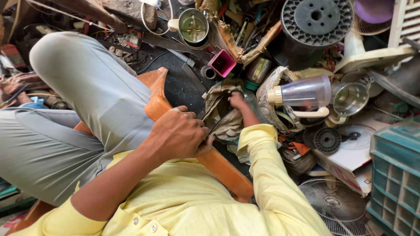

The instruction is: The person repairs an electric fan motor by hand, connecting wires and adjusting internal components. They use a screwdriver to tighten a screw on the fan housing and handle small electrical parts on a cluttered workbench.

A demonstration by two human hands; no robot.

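Roughly, by label:
Left hand: fist closed around a thin dark tool, prob. pliers or a driver; only slim dark bits stick out past the knuckles, so can't tell which. Rests at the edge of the orange stool, just beside the person's grey-trousered thigh.
Right hand: reaches fwd into a crumpled tan bag; fingers buried in the folds, so whether they pinch anything can't be told. Yellow sleeve cuff pulled up the wrist.
Tool position: betw. the two hands, tip pointing toward the bag, close to it.
Right of bag: clear blender jar w/ cream handle, lying on its side, near the right hand but apart.
Further back: pink square cup, black spool, steel mixer jar.
Lower right: white fan grille, teal drawer cabinet.
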